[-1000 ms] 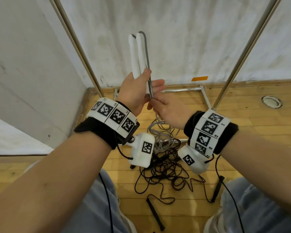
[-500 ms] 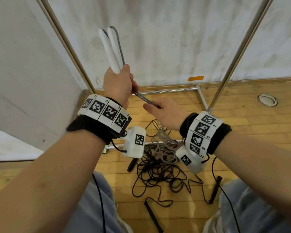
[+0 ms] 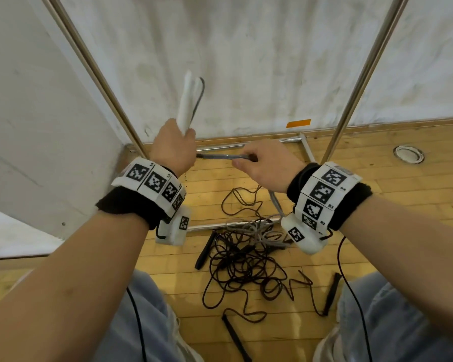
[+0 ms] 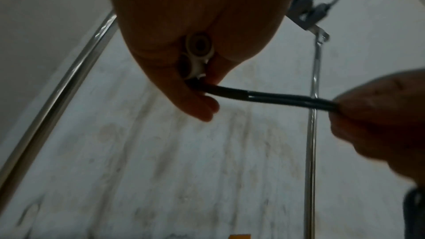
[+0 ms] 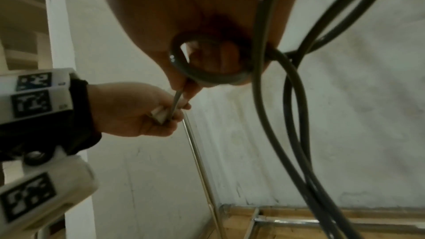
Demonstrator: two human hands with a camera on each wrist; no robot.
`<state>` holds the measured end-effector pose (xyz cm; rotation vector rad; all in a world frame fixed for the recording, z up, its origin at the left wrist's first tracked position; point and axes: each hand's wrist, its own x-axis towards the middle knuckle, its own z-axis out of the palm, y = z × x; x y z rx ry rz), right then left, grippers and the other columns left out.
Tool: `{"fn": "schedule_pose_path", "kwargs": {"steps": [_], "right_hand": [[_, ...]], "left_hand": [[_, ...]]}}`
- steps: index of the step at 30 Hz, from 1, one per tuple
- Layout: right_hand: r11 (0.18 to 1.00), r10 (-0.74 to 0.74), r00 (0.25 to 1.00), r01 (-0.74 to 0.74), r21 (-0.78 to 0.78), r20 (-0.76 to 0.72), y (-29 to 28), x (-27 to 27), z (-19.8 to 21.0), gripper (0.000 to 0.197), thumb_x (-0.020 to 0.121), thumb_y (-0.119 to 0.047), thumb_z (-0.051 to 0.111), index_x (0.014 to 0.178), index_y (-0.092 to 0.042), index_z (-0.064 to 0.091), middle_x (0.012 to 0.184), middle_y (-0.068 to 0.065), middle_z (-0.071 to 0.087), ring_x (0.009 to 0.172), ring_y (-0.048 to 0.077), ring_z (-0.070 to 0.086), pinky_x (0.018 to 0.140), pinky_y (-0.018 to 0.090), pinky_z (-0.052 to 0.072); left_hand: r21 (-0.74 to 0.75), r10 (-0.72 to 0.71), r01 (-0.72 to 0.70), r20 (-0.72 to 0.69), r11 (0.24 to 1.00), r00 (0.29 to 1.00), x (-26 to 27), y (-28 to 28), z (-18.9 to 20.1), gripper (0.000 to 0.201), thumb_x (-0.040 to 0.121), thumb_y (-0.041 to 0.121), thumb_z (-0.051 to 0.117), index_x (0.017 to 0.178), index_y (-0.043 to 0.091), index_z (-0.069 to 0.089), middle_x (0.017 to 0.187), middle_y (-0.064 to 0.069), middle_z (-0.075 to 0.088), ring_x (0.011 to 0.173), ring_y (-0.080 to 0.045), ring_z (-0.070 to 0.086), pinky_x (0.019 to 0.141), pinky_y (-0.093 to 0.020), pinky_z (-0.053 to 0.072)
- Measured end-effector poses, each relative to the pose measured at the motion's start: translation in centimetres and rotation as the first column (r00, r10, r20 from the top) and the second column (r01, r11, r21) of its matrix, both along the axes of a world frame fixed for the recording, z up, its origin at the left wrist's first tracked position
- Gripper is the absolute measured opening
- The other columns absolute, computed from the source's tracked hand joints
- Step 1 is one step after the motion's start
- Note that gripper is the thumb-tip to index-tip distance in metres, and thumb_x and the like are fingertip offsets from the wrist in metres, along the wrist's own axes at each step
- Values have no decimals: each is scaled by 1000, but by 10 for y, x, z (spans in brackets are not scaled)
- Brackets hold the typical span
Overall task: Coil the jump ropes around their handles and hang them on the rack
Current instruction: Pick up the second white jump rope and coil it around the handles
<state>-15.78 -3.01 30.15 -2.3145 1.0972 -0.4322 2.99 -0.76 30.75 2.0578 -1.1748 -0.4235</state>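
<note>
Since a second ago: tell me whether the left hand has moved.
Yes. The left hand, gripping the white handles, has shifted left, nearer the rack's left upright, parting from the right hand; the grey rope spans the gap.

Readable text is sparse — only small codes printed beside the square black-and-white markers on the wrist bands. Right wrist band (image 3: 324, 194): "R4", "R3", "R2" legible at the marker corners in the head view; a further code below them is too small to read. Left wrist band (image 3: 152, 180): tiny codes at the marker edges — look like "L4"/"L3", not certain. Orange strip (image 3: 298, 123) on the wall: no legible print. Both wrist views: nothing readable.
</note>
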Motion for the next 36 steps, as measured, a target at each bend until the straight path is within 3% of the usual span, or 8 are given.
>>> {"fn": "schedule_pose_path", "kwargs": {"steps": [6, 11, 16, 22, 27, 32, 34, 36], "right_hand": [[997, -13, 994, 5, -76, -106, -14, -15, 11, 16, 92, -34, 56, 82, -22, 60, 69, -12, 48, 63, 3, 44, 54, 21, 29], [989, -86, 987, 68, -133, -136, -24, -25, 22, 25, 86, -48, 59, 72, -27, 56, 69, -11, 52, 63, 7, 49, 56, 27, 34], [983, -40, 996, 23, -184, -84, -21, -17, 26, 28, 87, -46, 59, 74, -22, 58, 65, -8, 50, 63, 12, 48, 55, 27, 32], [951, -154, 967, 90, -296, -202, -27, -22, 28, 44, 72, -68, 61, 65, -25, 53, 63, -9, 51, 60, 7, 47, 49, 25, 28], [989, -139, 978, 128, -79, -157, -38, -32, 20, 48, 64, -64, 70, 64, -17, 58, 58, -5, 51, 57, 11, 47, 51, 25, 35], [976, -127, 986, 106, 189, 105, -50, -40, 22, 37, 72, -47, 73, 62, -12, 67, 49, -3, 51, 46, 10, 44, 43, 19, 36], [970, -106, 985, 73, 232, 135, -53, -40, 22, 18, 83, -22, 68, 69, -11, 73, 68, 14, 66, 59, 25, 54, 54, 33, 43], [961, -99, 969, 34, 273, 227, -51, -38, 19, 27, 86, -9, 63, 62, -18, 72, 61, 6, 64, 55, 22, 46, 54, 32, 38]], "left_hand": [[238, -254, 206, 192, 949, 948, -5, 3, -8, 42, 95, 54, 44, 100, 13, 53, 78, -1, 57, 67, -16, 57, 54, -30, 43], [405, -478, 380, 175, 832, 860, -17, 6, -11, 63, 78, 76, 48, 79, 14, 54, 65, -1, 56, 54, -16, 52, 51, -29, 41], [523, -580, 371, 320, 767, 749, -30, 11, -17, 26, 93, 35, 51, 74, 18, 47, 70, -3, 54, 58, -16, 48, 51, -29, 32], [616, -655, 371, 329, 694, 680, -40, 22, -16, 19, 93, 22, 43, 111, 21, 49, 88, 0, 57, 79, -20, 55, 63, -32, 42], [607, -724, 488, 222, 627, 653, -40, 28, -6, 26, 93, 17, 46, 118, 23, 49, 90, 0, 57, 83, -21, 56, 75, -38, 50], [389, -756, 706, -33, 592, 653, -32, 32, 14, 31, 95, 17, 54, 124, 27, 52, 77, 15, 51, 59, 4, 49, 57, -24, 33], [266, -730, 741, -157, 617, 665, -29, 34, 20, 23, 95, 14, 55, 115, 24, 59, 74, 10, 50, 53, -1, 44, 57, -22, 35], [137, -678, 726, -276, 674, 681, -28, 36, 25, 18, 95, 10, 54, 106, 22, 62, 72, 5, 47, 58, -12, 40, 56, -28, 37]]}}
